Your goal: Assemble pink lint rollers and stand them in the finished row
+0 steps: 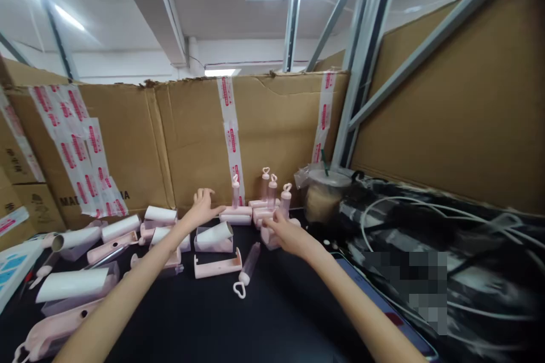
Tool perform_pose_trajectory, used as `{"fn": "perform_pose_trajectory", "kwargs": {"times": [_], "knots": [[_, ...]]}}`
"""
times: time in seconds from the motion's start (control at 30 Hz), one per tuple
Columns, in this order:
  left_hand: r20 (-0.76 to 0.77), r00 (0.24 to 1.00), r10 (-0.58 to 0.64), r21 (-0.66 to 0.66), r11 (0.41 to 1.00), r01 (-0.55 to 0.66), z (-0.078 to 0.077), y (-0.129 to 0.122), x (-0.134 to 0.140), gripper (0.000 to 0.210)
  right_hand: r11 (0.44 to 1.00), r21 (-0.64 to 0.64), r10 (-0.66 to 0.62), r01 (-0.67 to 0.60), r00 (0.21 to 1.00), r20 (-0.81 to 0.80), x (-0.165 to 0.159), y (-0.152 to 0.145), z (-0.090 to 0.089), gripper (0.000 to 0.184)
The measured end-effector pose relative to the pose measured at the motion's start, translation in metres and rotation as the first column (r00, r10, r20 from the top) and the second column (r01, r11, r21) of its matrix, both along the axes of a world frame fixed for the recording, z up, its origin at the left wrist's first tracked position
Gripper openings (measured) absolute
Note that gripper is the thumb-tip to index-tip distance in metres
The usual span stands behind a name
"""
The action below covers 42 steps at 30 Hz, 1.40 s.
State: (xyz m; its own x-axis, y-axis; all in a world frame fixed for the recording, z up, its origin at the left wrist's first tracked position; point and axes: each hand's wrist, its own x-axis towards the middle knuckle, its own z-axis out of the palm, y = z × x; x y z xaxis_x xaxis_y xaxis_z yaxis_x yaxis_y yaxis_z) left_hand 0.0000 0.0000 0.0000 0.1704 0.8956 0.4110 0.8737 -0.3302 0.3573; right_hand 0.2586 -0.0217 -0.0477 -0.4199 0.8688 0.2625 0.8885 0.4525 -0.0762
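Observation:
My left hand (pixel 203 207) hovers at the back of the table, fingers apart, its thumb reaching toward a pink lint roller (pixel 235 215) with an upright heart-looped handle. My right hand (pixel 289 235) has its fingers closed on the front pink lint roller (pixel 269 238) of a small group standing at the cardboard wall. Between my arms lie a pink curved cover (pixel 218 267), a loose handle (pixel 249 269) with a heart loop, and a white paper roll (pixel 215 233) in a clear case. The fingertips of my right hand are partly hidden against the pink parts.
Several white rolls (pixel 74 283) and pink covers (pixel 113 247) lie on the left of the black table (pixel 204 323). A drink cup (pixel 326 195) with a straw stands back right. A phone-like device (pixel 383 306) and white cables (pixel 426 204) lie right. Cardboard (pixel 272 125) walls the back.

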Motion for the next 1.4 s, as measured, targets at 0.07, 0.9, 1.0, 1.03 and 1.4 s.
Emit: {"fn": "perform_pose_trajectory", "kwargs": {"times": [0.07,0.9,1.0,1.03,1.4], "knots": [[-0.05,0.997,-0.066,0.033,0.997,0.068,-0.003,-0.035,-0.005,0.044,1.0,0.027,-0.014,0.015,1.0,-0.018,-0.006,0.006,-0.005,0.045],[-0.312,0.935,-0.168,0.041,0.981,0.19,-0.096,-0.122,-0.043,0.025,0.881,0.02,0.468,-0.473,0.862,-0.196,-0.072,-0.044,-0.014,0.033],[-0.346,0.933,-0.097,0.126,0.981,0.148,-0.094,-0.133,-0.026,0.024,0.838,0.022,0.535,-0.546,0.812,-0.233,-0.086,-0.047,-0.023,0.022],[-0.357,0.926,-0.124,0.113,0.978,0.174,-0.093,-0.138,-0.018,0.021,0.836,0.01,0.534,-0.549,0.808,-0.247,-0.087,-0.047,-0.025,0.018],[-0.239,0.95,-0.202,-0.099,0.978,0.183,-0.086,-0.152,-0.013,0.052,0.841,-0.111,0.316,-0.53,0.646,-0.694,-0.056,-0.042,-0.004,0.044]]}}
